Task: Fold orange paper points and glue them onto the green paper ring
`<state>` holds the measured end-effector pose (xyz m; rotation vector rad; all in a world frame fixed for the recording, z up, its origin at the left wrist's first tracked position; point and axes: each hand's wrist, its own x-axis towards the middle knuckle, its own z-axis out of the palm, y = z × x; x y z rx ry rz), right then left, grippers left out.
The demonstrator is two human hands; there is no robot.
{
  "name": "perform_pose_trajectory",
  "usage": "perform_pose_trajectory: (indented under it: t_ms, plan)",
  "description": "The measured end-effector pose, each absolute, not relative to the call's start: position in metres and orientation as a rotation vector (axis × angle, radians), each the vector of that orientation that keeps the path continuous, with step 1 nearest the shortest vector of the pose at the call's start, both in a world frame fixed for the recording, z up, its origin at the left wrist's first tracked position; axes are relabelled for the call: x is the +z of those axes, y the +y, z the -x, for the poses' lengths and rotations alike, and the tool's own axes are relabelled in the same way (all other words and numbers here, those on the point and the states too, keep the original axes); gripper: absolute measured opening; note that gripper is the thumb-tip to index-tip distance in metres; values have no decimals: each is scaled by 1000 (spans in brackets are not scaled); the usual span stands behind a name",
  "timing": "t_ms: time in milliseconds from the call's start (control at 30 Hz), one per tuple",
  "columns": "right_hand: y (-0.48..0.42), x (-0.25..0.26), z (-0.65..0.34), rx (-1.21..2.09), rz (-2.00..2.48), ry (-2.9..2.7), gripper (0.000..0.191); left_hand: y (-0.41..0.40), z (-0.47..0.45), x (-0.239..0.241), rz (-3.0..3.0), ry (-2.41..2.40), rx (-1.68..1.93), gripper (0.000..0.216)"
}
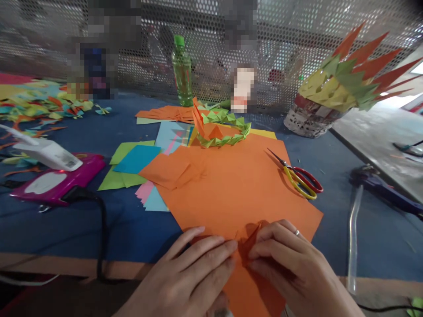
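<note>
My right hand (294, 259), a ring on one finger, pinches a raised, folded piece of orange paper (247, 253) near the table's front edge. Beside it my left hand (198, 268) lies with fingers stretched out flat over the same paper, fingertips close to the fold. Part of the paper is hidden under the hands. Beneath and beyond spreads a large orange sheet (244, 189). On its far end stands a ring of folded green and orange paper points (228, 140). Scissors (297, 178) with red and yellow handles rest at the sheet's right side, blades slightly apart.
A glue gun (386, 189) with a clear glue stick (353, 242) lies right. Behind it leans a paper-pointed pot (313, 105). Left are a magenta power strip (62, 180), its black cable (102, 229) and coloured paper pieces (137, 159). A green bottle (182, 75) stands by the mesh screen.
</note>
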<state>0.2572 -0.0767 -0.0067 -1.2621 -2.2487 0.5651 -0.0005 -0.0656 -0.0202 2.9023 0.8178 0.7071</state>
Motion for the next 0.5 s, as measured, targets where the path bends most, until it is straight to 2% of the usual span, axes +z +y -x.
perform_pose_trajectory:
  t_ms: [500]
  plan:
    - [-79, -9, -255, 544, 1269, -2274, 12, -31, 15, -6, -2878, 529, 521, 32]
